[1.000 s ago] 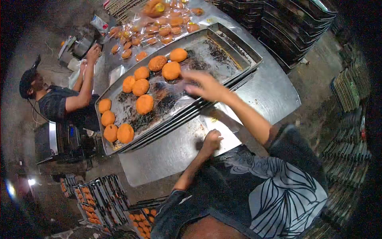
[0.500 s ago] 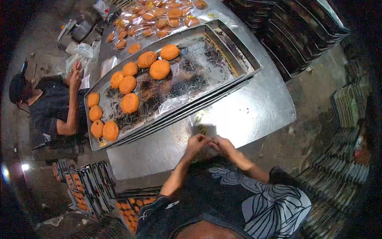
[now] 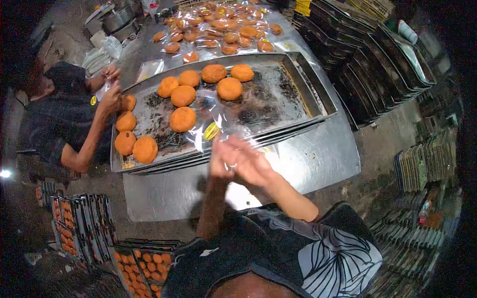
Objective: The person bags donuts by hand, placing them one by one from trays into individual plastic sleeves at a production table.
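Above the front edge of the top tray, a clear plastic bag [image 3: 211, 131] with a yellow printed label stands out from my hands. My left hand [image 3: 221, 161] is closed on its near end. Pressed close beside it, my right hand [image 3: 252, 163] also grips the plastic, its fingers smeared by motion. Round orange-brown buns lie loose on the dark, worn metal tray [image 3: 268, 129]; the nearest to the bag is a bun [image 3: 183, 119] just left of it. Both hands' fingertips are partly hidden by blur and glare.
Bagged buns [image 3: 231, 37] cover the table's far end. A co-worker [image 3: 74, 109] at the left holds a labelled clear bag. Stacked dark trays [image 3: 367, 69] stand at the right. Below the metal table [image 3: 159, 193], trays of buns [image 3: 144, 268] fill the lower left.
My hands have moved forward and left from the table's near edge to the tray's front edge, carrying the plastic bag. The view has shifted, and the co-worker's hands have moved.
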`<state>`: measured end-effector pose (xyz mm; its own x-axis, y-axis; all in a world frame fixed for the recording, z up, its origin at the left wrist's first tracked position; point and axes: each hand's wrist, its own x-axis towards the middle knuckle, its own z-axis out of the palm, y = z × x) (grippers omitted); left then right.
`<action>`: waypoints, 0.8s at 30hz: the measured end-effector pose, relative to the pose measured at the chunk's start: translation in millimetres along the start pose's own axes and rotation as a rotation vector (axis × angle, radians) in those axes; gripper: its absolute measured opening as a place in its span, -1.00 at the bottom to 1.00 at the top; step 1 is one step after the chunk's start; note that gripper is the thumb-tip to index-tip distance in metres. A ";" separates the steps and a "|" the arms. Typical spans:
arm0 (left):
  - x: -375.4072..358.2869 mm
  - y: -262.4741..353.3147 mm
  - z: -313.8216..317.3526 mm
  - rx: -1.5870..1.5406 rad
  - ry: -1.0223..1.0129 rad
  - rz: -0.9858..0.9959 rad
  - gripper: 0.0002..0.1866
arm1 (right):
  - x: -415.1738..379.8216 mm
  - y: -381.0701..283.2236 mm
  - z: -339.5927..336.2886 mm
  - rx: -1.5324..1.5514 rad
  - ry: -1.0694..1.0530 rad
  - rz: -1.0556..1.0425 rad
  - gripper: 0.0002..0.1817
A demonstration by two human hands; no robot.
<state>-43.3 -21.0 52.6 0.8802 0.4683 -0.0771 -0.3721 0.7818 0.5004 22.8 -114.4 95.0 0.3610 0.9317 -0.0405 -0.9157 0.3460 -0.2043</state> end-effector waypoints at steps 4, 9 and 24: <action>-7.4 70.7 -35.2 0.068 0.329 0.340 -0.61 | 77.4 -13.3 1.5 -1.955 0.154 -0.129 -0.46; -13.5 121.2 -14.0 -0.029 0.613 0.519 -0.51 | 233.7 -59.1 -69.8 -2.615 1.148 -0.256 -0.16; 2.8 67.6 62.8 0.201 0.078 0.357 -0.44 | 19.6 1.0 46.3 -2.129 -0.139 -1.265 -0.33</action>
<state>-47.5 7.3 140.3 0.6783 0.7314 0.0706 -0.5782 0.4720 0.6655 20.8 -90.6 139.3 0.2550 0.5049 0.8247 0.9456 0.0478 -0.3217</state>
